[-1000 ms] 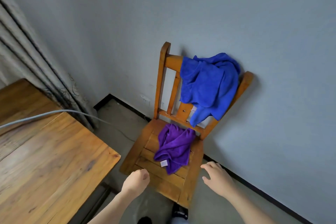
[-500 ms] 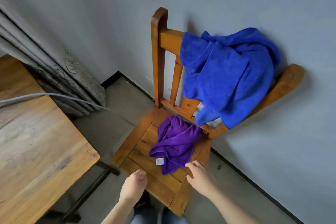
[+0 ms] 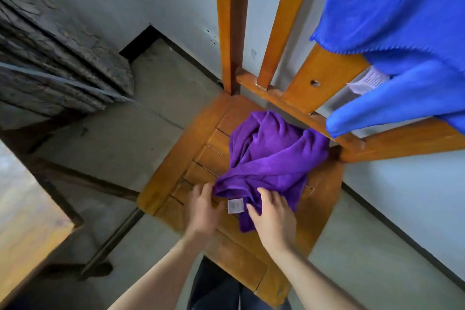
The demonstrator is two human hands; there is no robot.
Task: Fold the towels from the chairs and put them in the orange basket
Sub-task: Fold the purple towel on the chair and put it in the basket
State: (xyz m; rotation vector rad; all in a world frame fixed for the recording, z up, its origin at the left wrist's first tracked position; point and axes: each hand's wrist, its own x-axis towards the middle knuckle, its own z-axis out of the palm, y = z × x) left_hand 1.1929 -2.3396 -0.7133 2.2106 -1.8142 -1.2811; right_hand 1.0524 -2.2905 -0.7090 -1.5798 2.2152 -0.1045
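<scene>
Looking down on the wooden chair (image 3: 176, 166), we have both hands at the near edge of the crumpled purple towel (image 3: 271, 158), which lies on the slatted seat, its far side close to the lower back rail. Our left hand (image 3: 205, 209) rests on the seat with its fingers (image 3: 208, 190) straight and close together, the tips touching the towel's 7 o'clock corner. Our right hand (image 3: 273, 214) lies on top of the cloth at its 6 o'clock edge, fingers (image 3: 263, 193) spread apart and fairly flat, not clamped on it. A white label (image 3: 235, 205) shows between the two hands. The blue towel (image 3: 397, 20) hangs over the backrest at 2 o'clock. A wooden table (image 3: 25, 221) corner, blurred, sits at 8 o'clock, and a grey curtain (image 3: 50, 58) at 10 o'clock.
</scene>
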